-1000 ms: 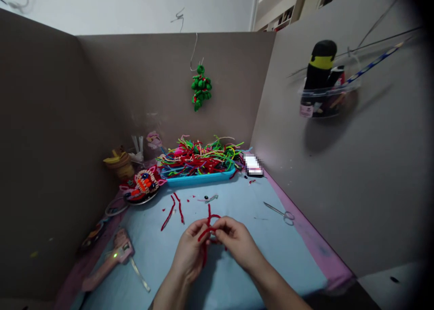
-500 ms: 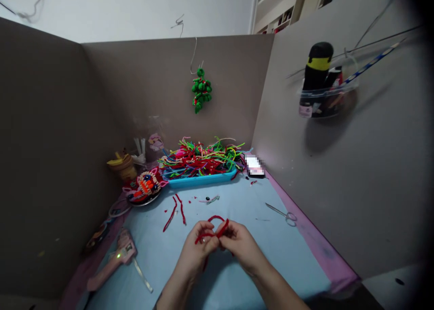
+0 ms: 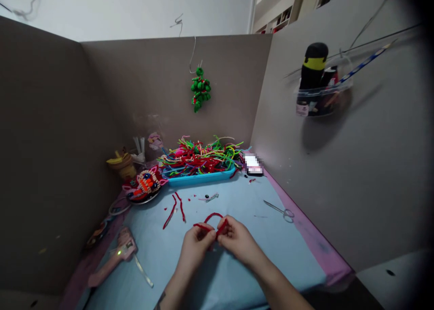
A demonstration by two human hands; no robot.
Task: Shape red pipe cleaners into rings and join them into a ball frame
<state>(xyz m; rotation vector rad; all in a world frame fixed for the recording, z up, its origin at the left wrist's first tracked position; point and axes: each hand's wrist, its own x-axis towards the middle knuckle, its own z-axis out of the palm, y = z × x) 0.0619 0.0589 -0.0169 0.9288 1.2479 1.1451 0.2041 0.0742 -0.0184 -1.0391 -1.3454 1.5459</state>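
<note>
Over a blue mat [image 3: 237,201], left hand [image 3: 196,249] and right hand [image 3: 239,242] meet, both pinching a looped red pipe cleaner [image 3: 213,218], likely light, fuzzy and bendable, best gripped near the bend.

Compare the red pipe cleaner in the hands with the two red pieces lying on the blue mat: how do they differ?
The red pipe cleaner is held by the left hand and right hand; the two red pieces lie loose on the blue mat, touched by nothing. The held one is bent into an arched loop; the loose ones are nearly straight. The held one sits nearer the person. Both are red and fuzzy.
</note>
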